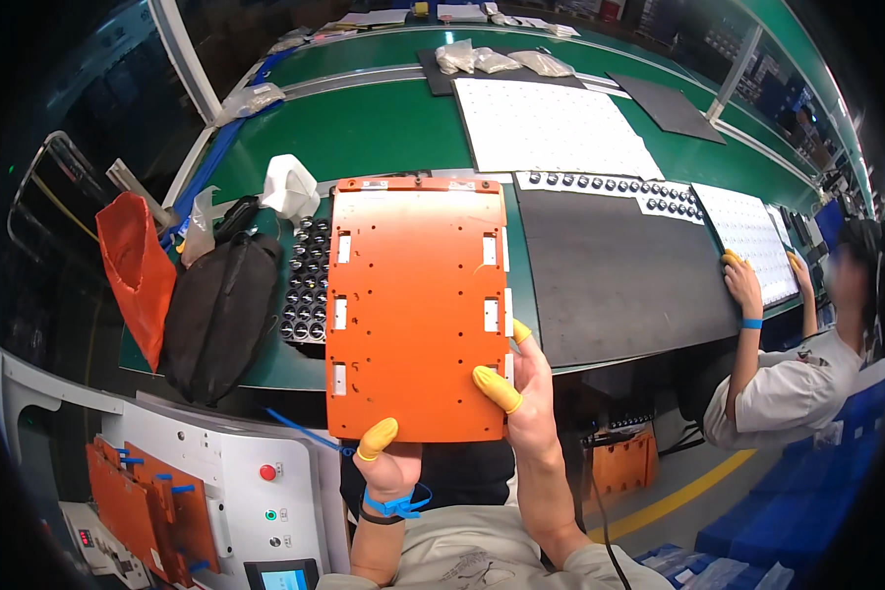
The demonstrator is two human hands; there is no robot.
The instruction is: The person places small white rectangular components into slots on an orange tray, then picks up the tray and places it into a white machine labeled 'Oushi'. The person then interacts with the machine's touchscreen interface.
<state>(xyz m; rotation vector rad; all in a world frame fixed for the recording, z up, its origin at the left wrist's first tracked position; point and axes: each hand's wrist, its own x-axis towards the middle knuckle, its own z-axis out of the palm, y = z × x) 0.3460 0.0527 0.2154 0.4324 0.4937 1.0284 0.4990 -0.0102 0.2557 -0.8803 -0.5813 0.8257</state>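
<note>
A flat orange rectangular plate [415,295] is held up in front of me, dotted with small holes and set with white inserts along both sides. My left hand [391,466] grips its lower edge, thumb on the face and the other fingers hidden beneath. At the lower right corner, my right hand [531,403] pinches the side edge, thumb on top. Yellow covers sit on the fingertips of both hands that show. Just left of the plate lies a block of round black parts [305,285] in rows, partly hidden by the plate.
Right of the plate, a black mat [619,265] covers the green bench, with white sheets [551,128] and rows of black round parts beyond. A co-worker [787,383] handles a white sheet. At left are a black bag [221,320], an orange bag [136,275] and a control panel [256,492].
</note>
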